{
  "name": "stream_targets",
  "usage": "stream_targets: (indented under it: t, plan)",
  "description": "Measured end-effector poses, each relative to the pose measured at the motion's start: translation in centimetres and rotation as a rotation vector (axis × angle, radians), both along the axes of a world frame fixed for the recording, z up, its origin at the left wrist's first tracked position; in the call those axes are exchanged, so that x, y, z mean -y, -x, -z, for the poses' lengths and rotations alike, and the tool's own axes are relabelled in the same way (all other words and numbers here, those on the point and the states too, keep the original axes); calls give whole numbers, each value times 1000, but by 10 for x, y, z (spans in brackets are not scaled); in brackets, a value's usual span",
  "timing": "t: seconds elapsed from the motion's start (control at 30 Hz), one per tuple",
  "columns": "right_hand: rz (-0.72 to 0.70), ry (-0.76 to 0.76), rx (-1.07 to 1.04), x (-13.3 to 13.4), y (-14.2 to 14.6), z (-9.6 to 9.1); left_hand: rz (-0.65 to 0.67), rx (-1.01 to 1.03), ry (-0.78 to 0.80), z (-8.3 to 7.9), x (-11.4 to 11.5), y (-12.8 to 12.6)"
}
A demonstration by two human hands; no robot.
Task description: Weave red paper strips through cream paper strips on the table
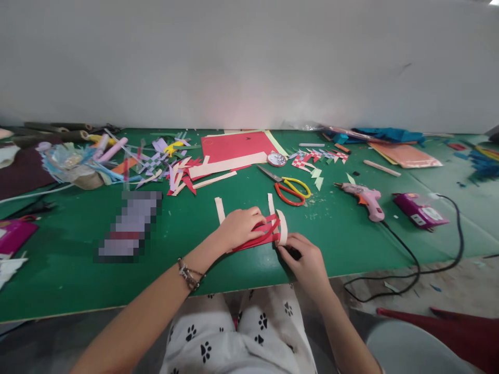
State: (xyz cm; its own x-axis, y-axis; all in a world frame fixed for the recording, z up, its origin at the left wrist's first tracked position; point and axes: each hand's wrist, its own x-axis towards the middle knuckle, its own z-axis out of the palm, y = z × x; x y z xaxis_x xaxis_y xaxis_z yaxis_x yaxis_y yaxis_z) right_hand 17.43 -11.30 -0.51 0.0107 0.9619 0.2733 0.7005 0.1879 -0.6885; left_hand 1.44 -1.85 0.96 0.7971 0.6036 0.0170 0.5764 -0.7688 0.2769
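Red paper strips [255, 242] and cream paper strips [271, 205] lie interlaced near the table's front edge. My left hand [242, 227] rests over the red strips, its fingers curled down on them and covering part of the weave. At the right end, a cream strip [283, 226] bends up in a curve. My right hand [306, 257] pinches around the lower end of that curved strip, thumb and forefinger close together. Beyond the hands lie scissors [289, 190] with one red and one yellow handle, blades partly apart.
On the green table [195, 275], paper scraps [183, 176] and red sheets [234, 148] lie behind. A pink glue gun [368, 200] and its cord are at right, beside a purple box [421, 210]. A pixelated dark rectangle [132, 226] sits left.
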Motion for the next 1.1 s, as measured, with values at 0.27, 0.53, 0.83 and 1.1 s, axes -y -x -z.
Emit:
stream_targets:
  t: [0.27, 0.53, 0.83, 1.1]
  plan:
    - [-28, -30, -17, 2, -1, 2, -68, -93, -19, -5, 4, -6]
    - [-31, 12, -34, 2, -2, 1, -86, -27, -12, -1, 3, -5]
    - [-22, 14, -49, 1, -1, -1, -72, 50, -41, 0, 1, -2]
    - [3, 40, -51, 0, -1, 0, -181, 83, -30, 0, 4, -2]
